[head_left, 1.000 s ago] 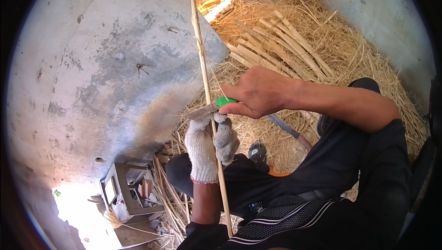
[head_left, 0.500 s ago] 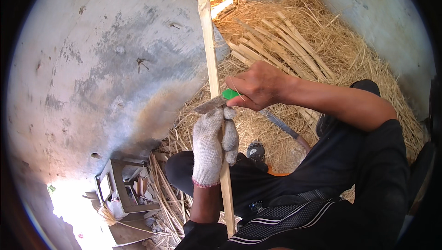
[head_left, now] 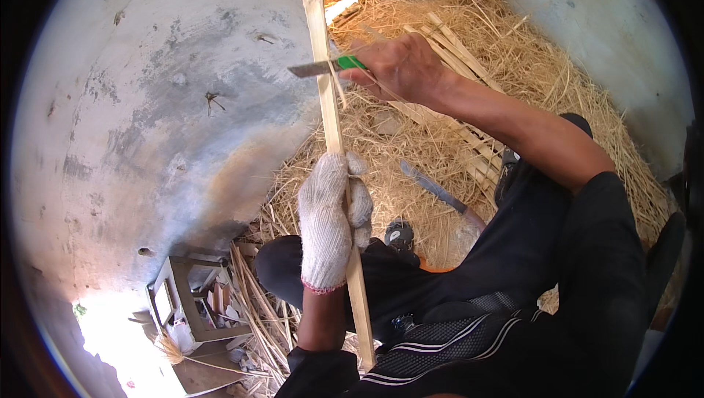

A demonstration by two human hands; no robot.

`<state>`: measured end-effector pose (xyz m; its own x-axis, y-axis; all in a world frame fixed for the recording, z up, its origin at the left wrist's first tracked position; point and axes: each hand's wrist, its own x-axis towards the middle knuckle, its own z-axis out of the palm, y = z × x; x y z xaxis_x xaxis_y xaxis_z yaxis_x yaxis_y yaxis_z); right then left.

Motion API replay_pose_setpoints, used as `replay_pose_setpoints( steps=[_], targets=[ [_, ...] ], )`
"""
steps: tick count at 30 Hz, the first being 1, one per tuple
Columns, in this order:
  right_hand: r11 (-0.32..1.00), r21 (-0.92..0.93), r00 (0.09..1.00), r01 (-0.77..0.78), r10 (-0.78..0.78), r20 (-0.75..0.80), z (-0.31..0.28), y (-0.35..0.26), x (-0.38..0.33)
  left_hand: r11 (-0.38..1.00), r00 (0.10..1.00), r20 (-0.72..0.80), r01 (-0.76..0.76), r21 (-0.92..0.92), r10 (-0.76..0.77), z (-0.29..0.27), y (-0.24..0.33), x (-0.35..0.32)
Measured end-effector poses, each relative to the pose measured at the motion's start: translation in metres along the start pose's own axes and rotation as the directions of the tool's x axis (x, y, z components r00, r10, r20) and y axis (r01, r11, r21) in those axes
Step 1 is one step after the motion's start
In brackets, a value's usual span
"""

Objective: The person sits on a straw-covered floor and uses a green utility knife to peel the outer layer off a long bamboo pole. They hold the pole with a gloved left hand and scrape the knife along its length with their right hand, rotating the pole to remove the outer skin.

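Observation:
My left hand (head_left: 330,215), in a white knit glove, grips a long pale bamboo strip (head_left: 323,68) that runs from my lap up past the top of the view. My bare right hand (head_left: 400,64) holds a knife with a green handle (head_left: 350,63); its grey blade (head_left: 312,69) lies across the strip well above the gloved hand. Thin shavings hang from the strip near the blade.
A heap of straw-like shavings (head_left: 513,53) and cut bamboo strips (head_left: 455,46) covers the ground ahead. A second large knife (head_left: 433,187) lies on the straw by my knee. A small wooden stool frame (head_left: 187,299) stands at lower left on the concrete floor (head_left: 161,105).
My right hand has slid the knife up along the strip, away from the gloved hand. The strip has shifted slightly and the gloved hand keeps its hold lower down.

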<state>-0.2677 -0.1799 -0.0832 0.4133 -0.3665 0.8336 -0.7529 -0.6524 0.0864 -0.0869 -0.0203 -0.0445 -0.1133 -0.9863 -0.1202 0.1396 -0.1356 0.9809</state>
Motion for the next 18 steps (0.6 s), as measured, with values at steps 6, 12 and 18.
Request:
replay_pose_setpoints(
  steps=[6,12,18],
  targets=[
    [0.807,0.494,0.923,-0.323,0.153,0.354,0.004,0.003,0.003,0.926,0.982,0.176,0.131,-0.354,-0.072,-0.014,-0.010,0.013],
    [0.703,0.644,0.878,-0.302,-0.059,0.476,-0.028,-0.027,0.004,0.682,0.872,0.489,0.365,-0.633,-0.014,-0.026,-0.013,0.018],
    [0.815,0.576,0.944,-0.068,-0.135,0.302,-0.045,-0.050,-0.011,0.684,0.887,0.461,0.352,-0.638,-0.026,-0.028,-0.015,0.015]
  ],
)
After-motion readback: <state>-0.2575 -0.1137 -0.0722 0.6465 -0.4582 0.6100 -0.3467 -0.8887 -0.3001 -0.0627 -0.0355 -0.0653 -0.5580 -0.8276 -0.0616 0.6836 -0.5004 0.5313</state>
